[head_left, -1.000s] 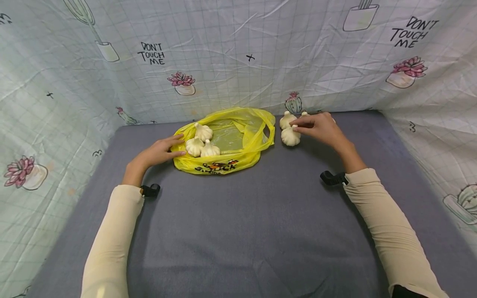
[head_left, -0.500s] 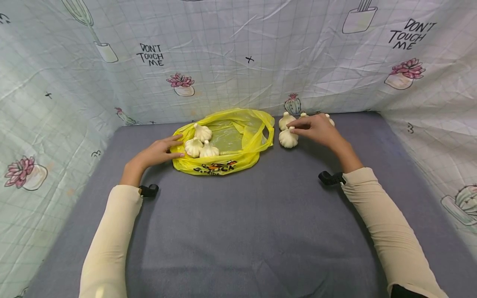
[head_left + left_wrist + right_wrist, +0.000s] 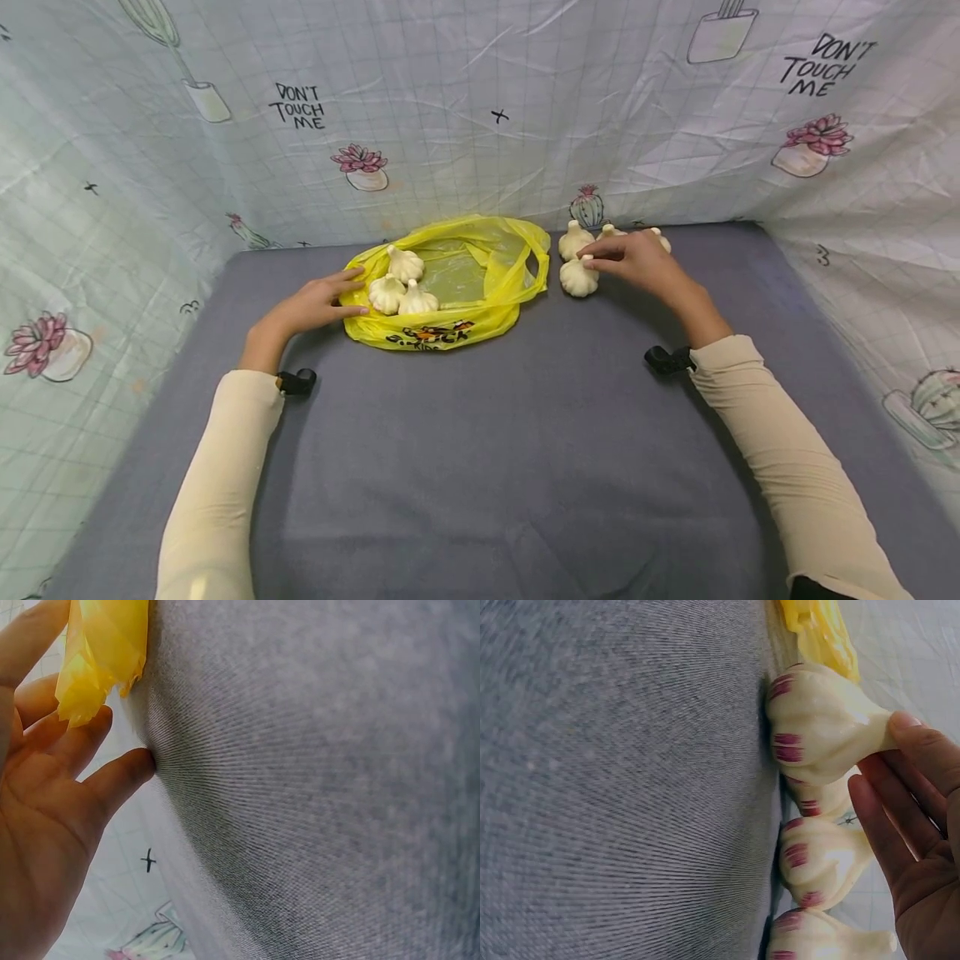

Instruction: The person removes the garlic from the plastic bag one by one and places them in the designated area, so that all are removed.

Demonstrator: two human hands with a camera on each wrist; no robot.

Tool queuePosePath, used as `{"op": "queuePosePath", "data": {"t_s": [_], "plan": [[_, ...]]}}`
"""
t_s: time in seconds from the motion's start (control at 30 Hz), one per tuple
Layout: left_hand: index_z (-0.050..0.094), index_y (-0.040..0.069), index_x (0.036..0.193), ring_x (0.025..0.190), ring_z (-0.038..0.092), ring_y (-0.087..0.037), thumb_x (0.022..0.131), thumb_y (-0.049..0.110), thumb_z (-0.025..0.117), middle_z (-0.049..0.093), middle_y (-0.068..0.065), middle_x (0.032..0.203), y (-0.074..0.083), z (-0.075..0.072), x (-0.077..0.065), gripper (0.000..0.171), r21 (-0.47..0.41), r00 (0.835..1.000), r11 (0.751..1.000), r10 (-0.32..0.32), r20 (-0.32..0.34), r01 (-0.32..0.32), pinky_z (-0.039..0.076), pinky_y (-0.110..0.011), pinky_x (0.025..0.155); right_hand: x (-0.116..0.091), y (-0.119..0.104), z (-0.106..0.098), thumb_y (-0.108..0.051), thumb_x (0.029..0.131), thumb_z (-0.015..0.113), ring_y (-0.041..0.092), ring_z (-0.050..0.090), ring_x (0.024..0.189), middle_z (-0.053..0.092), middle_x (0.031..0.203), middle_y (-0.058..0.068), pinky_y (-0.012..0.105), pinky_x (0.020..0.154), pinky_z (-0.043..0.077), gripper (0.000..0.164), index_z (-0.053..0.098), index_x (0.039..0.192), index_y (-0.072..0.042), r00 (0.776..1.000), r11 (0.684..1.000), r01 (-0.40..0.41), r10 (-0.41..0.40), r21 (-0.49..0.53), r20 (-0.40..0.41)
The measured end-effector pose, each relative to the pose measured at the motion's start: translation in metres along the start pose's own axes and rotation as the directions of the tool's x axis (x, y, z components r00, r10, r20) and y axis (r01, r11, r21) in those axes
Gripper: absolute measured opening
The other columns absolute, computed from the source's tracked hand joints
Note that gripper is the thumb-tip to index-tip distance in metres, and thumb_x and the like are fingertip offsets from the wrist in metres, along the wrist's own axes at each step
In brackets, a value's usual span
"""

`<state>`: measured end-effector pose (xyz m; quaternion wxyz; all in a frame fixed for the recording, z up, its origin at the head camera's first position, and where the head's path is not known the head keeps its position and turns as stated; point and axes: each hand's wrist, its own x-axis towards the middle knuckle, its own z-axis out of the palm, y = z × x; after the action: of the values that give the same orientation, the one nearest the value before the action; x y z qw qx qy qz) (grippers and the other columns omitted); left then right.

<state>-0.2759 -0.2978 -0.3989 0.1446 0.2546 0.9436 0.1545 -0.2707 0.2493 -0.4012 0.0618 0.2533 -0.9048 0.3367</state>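
My right hand (image 3: 648,265) pinches the stem of a white garlic bulb (image 3: 578,278) between thumb and fingertips. In the right wrist view this garlic bulb (image 3: 821,727) has purple marks near its base, which is at the table surface. Another garlic bulb (image 3: 574,241) stands behind it, with more partly hidden by the hand. A yellow plastic bag (image 3: 442,329) lies with its mouth spread, holding three garlic bulbs (image 3: 406,264) at its left side. My left hand (image 3: 311,307) rests on the bag's left edge, fingers spread and relaxed.
Grey cloth covers the table (image 3: 480,450). A patterned white curtain (image 3: 465,108) hangs directly behind and along both sides. Further garlic bulbs (image 3: 825,862) stand in a row by the back edge. The bag's handle loop (image 3: 537,258) reaches close to the bulbs on the right.
The head view has shifted slightly. Both hands keep their places, and a garlic bulb behind my right hand shows a little more.
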Motion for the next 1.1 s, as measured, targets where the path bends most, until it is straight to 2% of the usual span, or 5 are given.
{"op": "queuePosePath", "data": {"t_s": [0.47,0.67,0.83,0.93,1.1], "plan": [[0.046,-0.001,0.151,0.149,0.025,-0.046,0.1,0.043,0.065,0.023,-0.02,0.166,-0.002,0.002,0.0,0.07,0.007,1.0,1.0,-0.01,0.014,0.01,0.023,-0.064,0.117,0.001,0.002,0.009,-0.014,0.092,0.077,0.016,0.067,0.076,0.078,0.103,0.008,0.02,0.061,0.045,0.021,0.08,0.112,-0.009,0.998,1.0,0.019,-0.021,-0.021,-0.062],[0.047,-0.001,0.151,0.149,0.024,-0.047,0.099,0.044,0.066,0.024,-0.02,0.166,-0.003,0.002,-0.003,0.071,0.003,1.0,1.0,-0.019,0.019,0.019,0.025,-0.065,0.116,-0.001,0.002,0.01,-0.015,0.093,0.076,0.017,0.068,0.08,0.077,0.109,0.01,0.019,0.062,0.045,0.023,0.079,0.115,-0.009,0.999,1.0,0.009,-0.009,0.001,-0.05],[0.046,0.0,0.151,0.149,0.025,-0.046,0.099,0.046,0.065,0.023,-0.018,0.167,-0.002,0.001,-0.001,0.072,-0.008,1.0,1.0,-0.01,0.012,0.01,0.024,-0.065,0.117,-0.003,0.002,0.008,-0.015,0.093,0.077,0.019,0.068,0.08,0.077,0.11,0.009,0.019,0.062,0.044,0.023,0.079,0.114,-0.009,0.997,1.0,0.013,-0.014,-0.02,-0.08],[0.047,0.0,0.151,0.15,0.023,-0.045,0.099,0.043,0.065,0.023,-0.018,0.167,-0.001,0.0,0.0,0.07,-0.004,1.0,1.0,-0.005,0.009,0.005,0.023,-0.065,0.117,-0.004,0.003,0.01,-0.013,0.093,0.076,0.022,0.072,0.085,0.077,0.108,0.01,0.016,0.067,0.048,0.023,0.078,0.115,-0.007,0.995,1.0,0.029,-0.029,-0.006,-0.091],[0.046,0.0,0.151,0.151,0.021,-0.045,0.099,0.043,0.065,0.022,-0.017,0.167,-0.002,-0.002,0.001,0.07,-0.003,1.0,1.0,-0.016,0.013,0.016,0.021,-0.065,0.118,-0.01,0.002,0.015,-0.012,0.094,0.074,0.03,0.074,0.098,0.076,0.11,0.016,0.037,0.082,0.059,0.029,0.074,0.122,-0.004,0.994,0.999,0.024,-0.019,0.041,-0.112]]}}
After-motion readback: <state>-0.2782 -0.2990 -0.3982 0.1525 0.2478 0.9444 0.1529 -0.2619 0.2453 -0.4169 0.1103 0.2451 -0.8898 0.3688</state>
